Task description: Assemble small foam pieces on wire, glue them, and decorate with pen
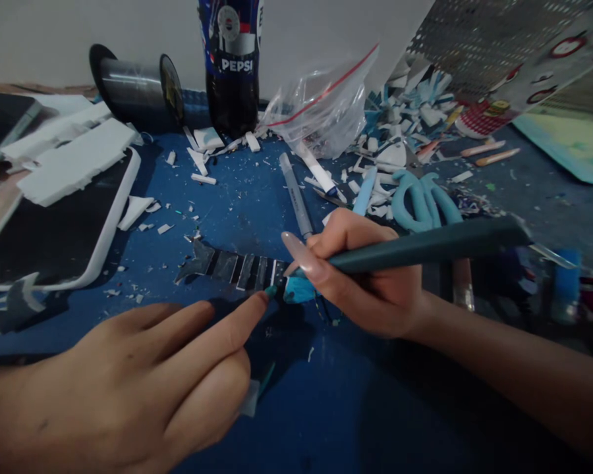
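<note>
A flat fish-shaped piece (227,270) lies on the blue work surface. Its dark grey body is cut into strips with pale edges, the tail points left and the head end is bright blue. My left hand (178,375) is palm down with its index finger stretched out, and the fingertip presses the fish's lower edge near the head. In my right hand (370,283) is a long dark green pen-like tool (425,247), gripped like a pencil. Its pale pointed tip meets the fish just behind the blue head. The fingers hide part of the head end.
A clear-barrelled marker (295,197), blue-handled scissors (420,201) and a heap of white offcuts (415,112) lie beyond my right hand. A Pepsi bottle (233,72), a line spool (136,89) and a zip bag (326,105) stand behind. White-rimmed tray (111,230) at left.
</note>
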Demonstrator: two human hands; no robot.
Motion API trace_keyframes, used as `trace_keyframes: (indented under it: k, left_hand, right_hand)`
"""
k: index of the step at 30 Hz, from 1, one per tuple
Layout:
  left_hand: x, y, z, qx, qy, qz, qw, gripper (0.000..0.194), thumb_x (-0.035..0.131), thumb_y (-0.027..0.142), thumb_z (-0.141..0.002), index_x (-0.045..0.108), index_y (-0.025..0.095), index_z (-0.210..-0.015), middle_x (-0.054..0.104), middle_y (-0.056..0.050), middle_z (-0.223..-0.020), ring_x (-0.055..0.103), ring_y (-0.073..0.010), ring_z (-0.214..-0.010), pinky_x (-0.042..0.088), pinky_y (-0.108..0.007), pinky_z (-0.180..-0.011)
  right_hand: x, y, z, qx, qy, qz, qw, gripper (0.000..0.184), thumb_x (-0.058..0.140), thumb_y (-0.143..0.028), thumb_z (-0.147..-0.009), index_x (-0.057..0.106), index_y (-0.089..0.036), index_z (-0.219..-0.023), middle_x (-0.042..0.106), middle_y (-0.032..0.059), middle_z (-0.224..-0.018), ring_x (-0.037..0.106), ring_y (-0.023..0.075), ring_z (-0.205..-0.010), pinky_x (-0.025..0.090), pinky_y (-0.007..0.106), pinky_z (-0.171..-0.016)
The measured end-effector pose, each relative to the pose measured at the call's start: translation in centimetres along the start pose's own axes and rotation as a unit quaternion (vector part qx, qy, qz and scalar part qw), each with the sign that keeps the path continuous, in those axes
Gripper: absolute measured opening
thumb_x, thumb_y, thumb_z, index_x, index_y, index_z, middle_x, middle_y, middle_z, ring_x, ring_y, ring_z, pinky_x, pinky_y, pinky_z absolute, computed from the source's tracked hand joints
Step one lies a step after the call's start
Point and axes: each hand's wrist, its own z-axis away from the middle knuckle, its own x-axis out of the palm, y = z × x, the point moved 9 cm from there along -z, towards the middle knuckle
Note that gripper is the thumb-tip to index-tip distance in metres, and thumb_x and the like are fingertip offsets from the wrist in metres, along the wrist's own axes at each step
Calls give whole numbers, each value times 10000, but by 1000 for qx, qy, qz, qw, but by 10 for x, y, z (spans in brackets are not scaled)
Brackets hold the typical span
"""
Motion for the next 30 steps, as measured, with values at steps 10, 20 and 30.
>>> trace_keyframes:
  k: [10,20,30]
  left_hand:
    - [-4,5,2,27,12,8,1000,113,504,277,-822,512,165,-804,566,-168,-1226,619,-202,-672,492,-316,-418]
    - [-2,6,0,36,4,12,999,117,454,242,-843,534,156,-852,637,-167,-1140,627,-204,-631,494,-317,-408]
    - [-4,6,-1,35,8,17,999,92,478,214,-839,540,147,-849,646,-180,-1128,651,-222,-617,497,-328,-402]
  right_hand:
    - [7,4,4,68,12,-31,997,281,536,-88,-876,375,-195,-673,309,-83,-559,291,37,-427,278,234,-411]
    - [8,4,2,50,4,39,998,258,568,-148,-884,436,-183,-666,372,-66,-610,349,36,-460,322,221,-441]
    - [10,4,2,46,-10,75,996,247,576,-206,-891,445,-189,-682,403,-59,-617,376,48,-469,376,223,-464]
